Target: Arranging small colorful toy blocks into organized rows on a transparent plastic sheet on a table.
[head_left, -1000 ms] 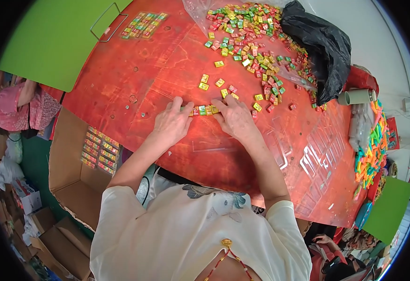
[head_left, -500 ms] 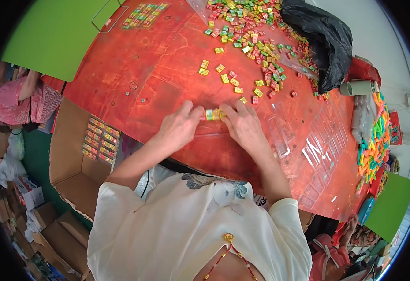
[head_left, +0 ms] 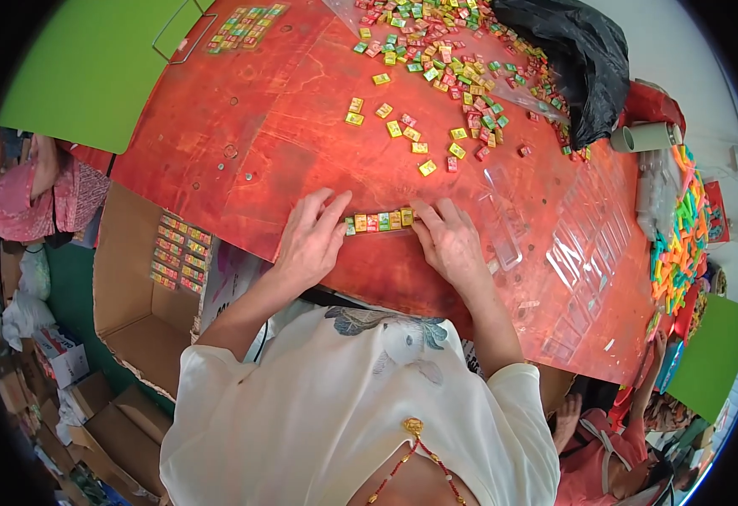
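Note:
A short row of small yellow, red and green boxes (head_left: 377, 222) lies on the red table in front of me, apparently in a narrow clear plastic tray. At its left end is my left hand (head_left: 312, 236), its fingers spread and holding nothing. My right hand (head_left: 452, 240) has its thumb and fingertips around the row's right end and covers the last part of it. Several loose boxes of the same kind (head_left: 420, 148) lie beyond the hands.
A big heap of small boxes (head_left: 462, 72) spreads beside a black plastic bag (head_left: 584, 59). Clear plastic trays (head_left: 584, 253) lie at right; filled ones (head_left: 247, 28) sit far left. More filled trays (head_left: 179, 253) stand in a cardboard box (head_left: 137, 287). Other people (head_left: 609, 455) are at both sides.
My hands have moved apart. My left hand has let go of the row, which now lies on the table with more boxes showing. The view has shifted slightly.

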The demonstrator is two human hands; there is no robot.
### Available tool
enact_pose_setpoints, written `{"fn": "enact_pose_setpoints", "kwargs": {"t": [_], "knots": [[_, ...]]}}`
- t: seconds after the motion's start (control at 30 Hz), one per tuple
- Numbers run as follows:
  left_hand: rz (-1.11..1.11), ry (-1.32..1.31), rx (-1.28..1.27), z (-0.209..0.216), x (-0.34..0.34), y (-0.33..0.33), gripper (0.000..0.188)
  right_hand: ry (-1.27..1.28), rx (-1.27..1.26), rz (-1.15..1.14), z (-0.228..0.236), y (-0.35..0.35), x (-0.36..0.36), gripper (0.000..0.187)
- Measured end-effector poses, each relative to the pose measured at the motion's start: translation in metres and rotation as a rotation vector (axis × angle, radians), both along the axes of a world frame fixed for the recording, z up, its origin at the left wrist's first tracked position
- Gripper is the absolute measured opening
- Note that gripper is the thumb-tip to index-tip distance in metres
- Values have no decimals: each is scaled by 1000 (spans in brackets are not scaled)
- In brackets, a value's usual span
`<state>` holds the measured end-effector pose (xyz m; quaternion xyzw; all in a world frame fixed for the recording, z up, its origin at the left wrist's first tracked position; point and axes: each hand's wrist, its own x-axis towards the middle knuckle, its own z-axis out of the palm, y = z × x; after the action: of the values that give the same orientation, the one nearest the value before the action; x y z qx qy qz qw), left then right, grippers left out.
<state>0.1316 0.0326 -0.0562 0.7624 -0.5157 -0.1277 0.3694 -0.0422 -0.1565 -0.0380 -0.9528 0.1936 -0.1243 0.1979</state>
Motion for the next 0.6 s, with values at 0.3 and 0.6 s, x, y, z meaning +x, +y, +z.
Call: {"fn": "enact_pose_setpoints", "kwargs": {"t": [0.3,0.6], "knots": [[-149,-336,300,-17,-18,8,74,-31,-66,64,-10,3,-6,28],[-217,-389,336,-13,-13,3,84,-80,-80,-8,-19,4,-18,30]]}}
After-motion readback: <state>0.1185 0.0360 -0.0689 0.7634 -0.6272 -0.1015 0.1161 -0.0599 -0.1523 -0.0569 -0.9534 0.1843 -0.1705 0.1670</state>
